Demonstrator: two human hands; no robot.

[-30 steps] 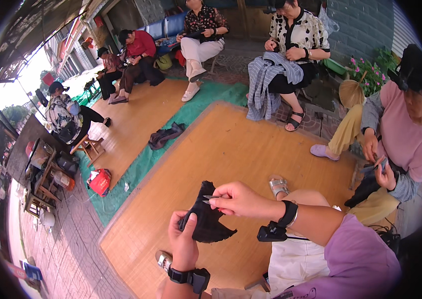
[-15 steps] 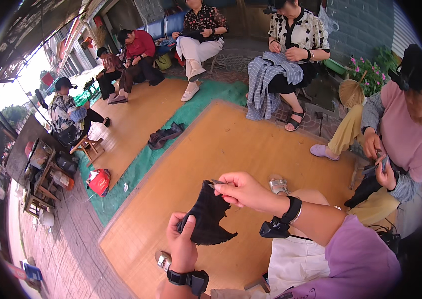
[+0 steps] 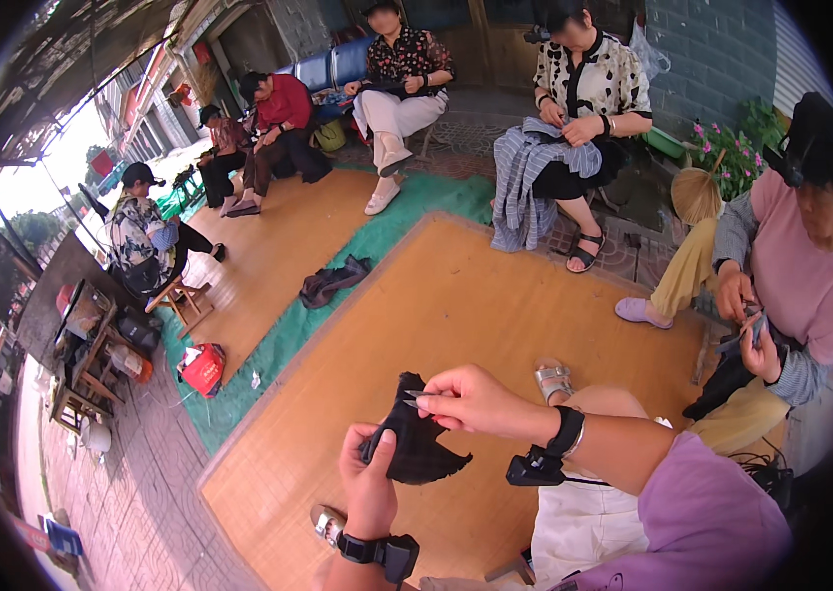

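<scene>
My left hand [image 3: 373, 478] grips a small piece of black fabric [image 3: 418, 445] from below, thumb on its front. My right hand [image 3: 476, 399] pinches a thin metal tool [image 3: 418, 395], which looks like small snips or a needle, its tip against the upper edge of the fabric. Both wrists wear black bands with devices. My lap, in white cloth [image 3: 584, 527], lies below the right forearm.
A woven orange mat [image 3: 456, 295] lies in front over a green sheet [image 3: 288, 335], with a dark garment [image 3: 333, 281] on it. Several people sit around sewing: one in pink [image 3: 791, 266] at right, one with striped cloth [image 3: 574, 108] ahead. A red bag [image 3: 203, 367] sits at left.
My right hand has shifted slightly left and down along the fabric's top edge with the metal tool. The left hand keeps its grip on the fabric.
</scene>
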